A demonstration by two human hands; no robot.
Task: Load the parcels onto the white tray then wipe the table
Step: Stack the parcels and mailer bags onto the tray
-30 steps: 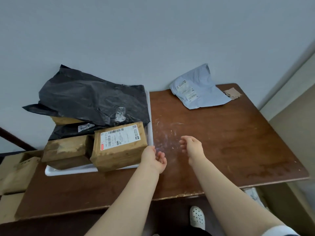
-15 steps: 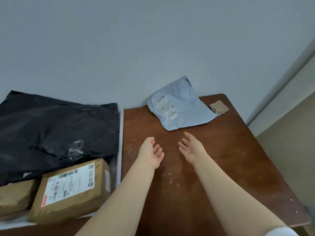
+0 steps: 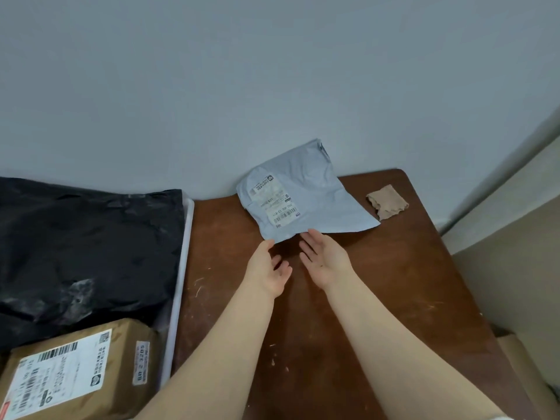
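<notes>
left hand (image 3: 268, 268): fingers apparently relaxed | right hand (image 3: 325, 259): palm up, straight

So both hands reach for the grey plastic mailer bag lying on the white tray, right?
No. Head view: left hand and right hand reach for the grey plastic mailer bag lying on the brown wooden table, not the white tray.

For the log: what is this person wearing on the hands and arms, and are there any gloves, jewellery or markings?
Nothing on either hand: the left hand and right hand show no gloves, rings or markings. Both forearms are uncovered, and no watch or band shows at the wrists. A sliver of white sleeve seems to show on the right arm at the bottom edge of the picture.
</notes>
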